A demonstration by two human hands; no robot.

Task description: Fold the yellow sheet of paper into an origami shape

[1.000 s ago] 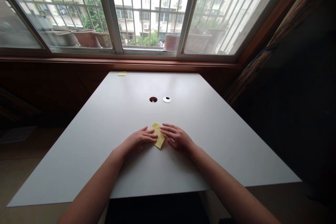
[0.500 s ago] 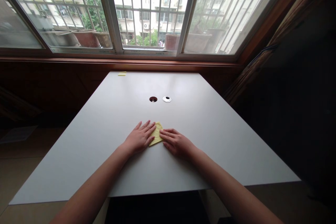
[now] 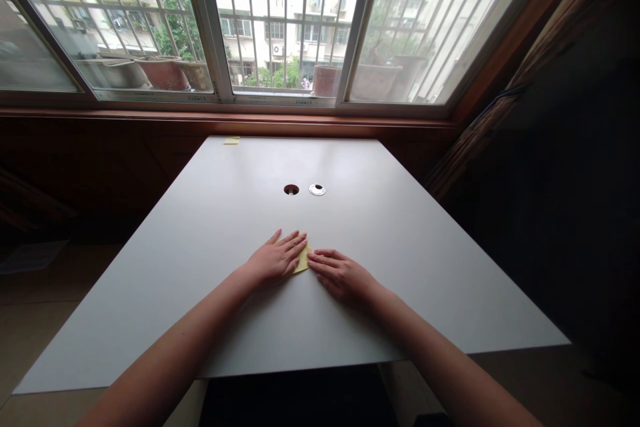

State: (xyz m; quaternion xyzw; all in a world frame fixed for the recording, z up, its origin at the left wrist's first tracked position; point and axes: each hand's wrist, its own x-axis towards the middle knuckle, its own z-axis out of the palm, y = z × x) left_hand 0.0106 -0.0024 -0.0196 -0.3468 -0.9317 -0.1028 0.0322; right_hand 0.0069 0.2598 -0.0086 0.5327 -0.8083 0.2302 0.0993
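Observation:
A small piece of folded yellow paper (image 3: 303, 263) lies on the white tabletop (image 3: 210, 260), partly covered by my fingers. Flat across its left side rests my left hand (image 3: 278, 255), fingers stretched out and somewhat spread. My right hand (image 3: 345, 275) lies at the paper's right edge, with the fingertips touching it and the fingers extended close together. Whether the right thumb goes under the paper is hidden.
Beyond my hands the tabletop has a round cable hole (image 3: 291, 190), and beside it a round silver grommet cover (image 3: 317, 190). A yellow slip (image 3: 231, 141) lies at the far left corner. Behind stands a barred window (image 3: 285, 27); a curtain (image 3: 500, 113) hangs at right.
My left hand has slid rightward over the yellow paper, covering more of it. My right hand has shifted slightly right and down, its fingertips still at the paper's edge.

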